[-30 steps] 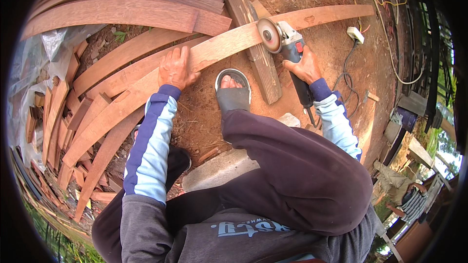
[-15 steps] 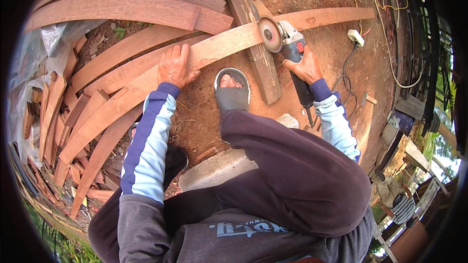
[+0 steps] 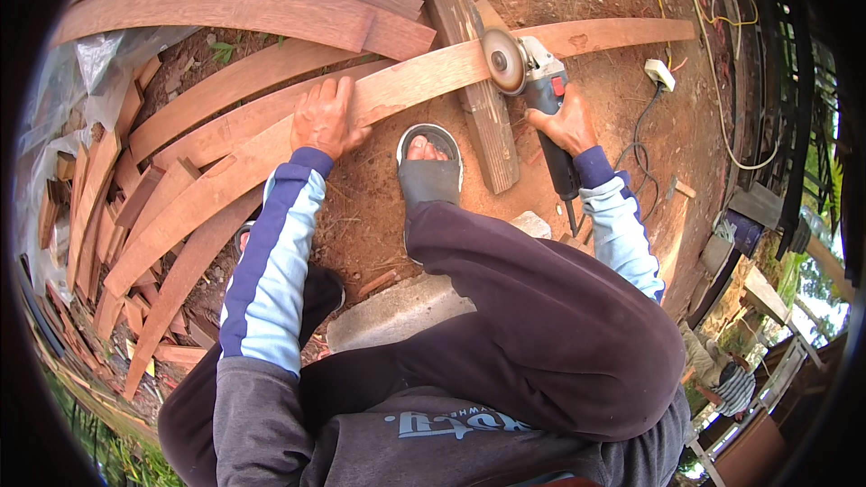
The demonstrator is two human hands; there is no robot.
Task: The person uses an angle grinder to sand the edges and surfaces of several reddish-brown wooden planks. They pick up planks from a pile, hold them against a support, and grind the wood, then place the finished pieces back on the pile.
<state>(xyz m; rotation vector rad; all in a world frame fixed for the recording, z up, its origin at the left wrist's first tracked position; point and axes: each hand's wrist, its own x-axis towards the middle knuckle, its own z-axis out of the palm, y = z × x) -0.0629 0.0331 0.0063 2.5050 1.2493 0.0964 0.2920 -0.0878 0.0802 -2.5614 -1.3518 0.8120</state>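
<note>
At 11 o'clock, the curved plank is gripped from above by the left hand; were this hold lost, the plank could shift. At 1 o'clock, the angle grinder is grasped by the right hand; kickback could be caused by the disc snagging. At 6 o'clock, legible pale-blue lettering is noted.

curved plank — reddish-brown, slanting up rightward | angle grinder — grey-and-black, disc at plank's edge

Outdr wood wkshp: dirt gnd, curved planks, grinder.
</note>
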